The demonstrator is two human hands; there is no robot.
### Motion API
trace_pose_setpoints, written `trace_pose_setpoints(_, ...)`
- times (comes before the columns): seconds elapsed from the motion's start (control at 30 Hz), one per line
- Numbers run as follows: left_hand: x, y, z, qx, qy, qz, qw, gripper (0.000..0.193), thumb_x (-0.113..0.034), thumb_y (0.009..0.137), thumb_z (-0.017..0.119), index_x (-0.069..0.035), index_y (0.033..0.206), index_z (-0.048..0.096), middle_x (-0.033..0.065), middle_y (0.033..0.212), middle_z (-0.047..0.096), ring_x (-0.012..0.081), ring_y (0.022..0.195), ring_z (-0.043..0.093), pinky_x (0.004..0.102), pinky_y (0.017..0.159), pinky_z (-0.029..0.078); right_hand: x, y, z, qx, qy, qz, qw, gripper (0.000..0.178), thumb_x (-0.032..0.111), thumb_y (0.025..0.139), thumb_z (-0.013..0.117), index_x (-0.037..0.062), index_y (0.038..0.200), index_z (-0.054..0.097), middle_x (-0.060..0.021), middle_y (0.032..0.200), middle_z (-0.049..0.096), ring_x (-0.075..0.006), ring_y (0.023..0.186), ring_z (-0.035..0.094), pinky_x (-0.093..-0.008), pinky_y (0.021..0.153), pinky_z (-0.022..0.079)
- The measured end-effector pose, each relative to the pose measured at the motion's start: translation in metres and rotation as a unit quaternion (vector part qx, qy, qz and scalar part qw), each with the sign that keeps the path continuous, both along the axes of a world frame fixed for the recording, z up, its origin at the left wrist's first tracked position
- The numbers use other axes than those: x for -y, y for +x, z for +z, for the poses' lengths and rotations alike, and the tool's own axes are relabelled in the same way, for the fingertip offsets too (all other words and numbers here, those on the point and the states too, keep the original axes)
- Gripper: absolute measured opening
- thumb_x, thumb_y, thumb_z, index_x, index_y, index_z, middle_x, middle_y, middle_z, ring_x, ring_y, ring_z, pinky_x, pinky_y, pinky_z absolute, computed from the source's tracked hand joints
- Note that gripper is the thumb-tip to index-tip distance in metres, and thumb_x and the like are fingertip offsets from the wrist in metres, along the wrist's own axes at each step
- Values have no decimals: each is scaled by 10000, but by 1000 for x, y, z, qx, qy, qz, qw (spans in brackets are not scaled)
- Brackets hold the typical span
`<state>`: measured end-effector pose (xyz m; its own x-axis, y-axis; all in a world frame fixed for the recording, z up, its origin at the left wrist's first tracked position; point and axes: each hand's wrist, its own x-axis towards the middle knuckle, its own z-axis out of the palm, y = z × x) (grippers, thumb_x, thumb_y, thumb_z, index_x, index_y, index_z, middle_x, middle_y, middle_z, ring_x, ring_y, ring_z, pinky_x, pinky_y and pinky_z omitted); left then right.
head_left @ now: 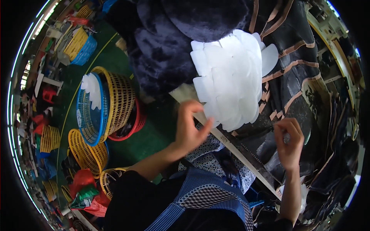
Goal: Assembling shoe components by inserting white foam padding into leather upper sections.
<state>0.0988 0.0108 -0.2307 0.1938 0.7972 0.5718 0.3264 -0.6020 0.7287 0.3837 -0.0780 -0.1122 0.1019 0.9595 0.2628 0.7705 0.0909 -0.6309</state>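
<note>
A layered stack of thin white oval pieces (231, 81) lies on the worktable in front of me. My left hand (189, 125) is at the near-left edge of this stack, fingers curved and thumb spread apart, with nothing visible in it. To the right of the stack, over dark sheet material (266, 146), my right hand (290, 144) has its fingers curled and its thumb drawn toward the fingertips. Whether something small sits in that pinch is not visible. Dark navy plush fabric (208, 19) is bunched against the far side of the stack.
Dark pieces with brown edging strips (291, 67) cover the table's right side. The table's pale wooden edge (243, 159) runs diagonally before me. On the green floor at left stand a blue basket (86, 115) holding white pieces, yellow baskets (119, 98), a red basket (137, 125) and red bags (84, 179).
</note>
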Motion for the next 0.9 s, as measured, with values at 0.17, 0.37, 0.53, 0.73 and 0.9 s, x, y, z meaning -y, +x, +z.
trace_pose_setpoints(0.17,-2,2,-5,136,-348,-177,911,585,-44,935,750,-35,1380,371,155,1160,638,159,946,684,271,802,555,-52,-61,-42,2,0,128,992,405,21,811,783,41,1198,668,-178,1223,656,-367,1085,672,-432,908,568)
trace_pose_setpoints(0.37,-7,9,-8,228,-321,-203,896,226,14,951,680,-15,1166,618,44,1144,661,118,1016,652,298,923,530,-58,-80,-49,84,27,111,990,556,150,733,881,59,1232,654,-160,1325,614,-385,1145,635,-440,917,570)
trace_pose_setpoints(0.53,-14,9,14,133,-257,-203,936,183,3,941,688,-6,1123,666,70,1076,709,136,999,674,289,906,538,-63,-78,-41,109,72,101,986,499,184,730,884,53,1169,686,-163,1216,688,-353,1055,696,-427,837,600)
trace_pose_setpoints(0.73,-12,7,13,116,-212,-187,952,249,-9,929,703,-12,1176,680,103,1118,732,179,1011,702,305,896,555,-62,-84,-38,216,111,138,960,459,109,758,790,-39,1172,656,-233,1199,701,-339,1025,736,-368,780,635)
trace_pose_setpoints(0.9,-13,3,15,86,-209,-189,956,287,-7,935,708,12,1218,663,80,1127,727,137,1015,703,286,880,567,-66,-90,-42,298,134,142,934,190,61,788,688,-27,954,657,-149,887,702,-274,769,723,-328,593,605)
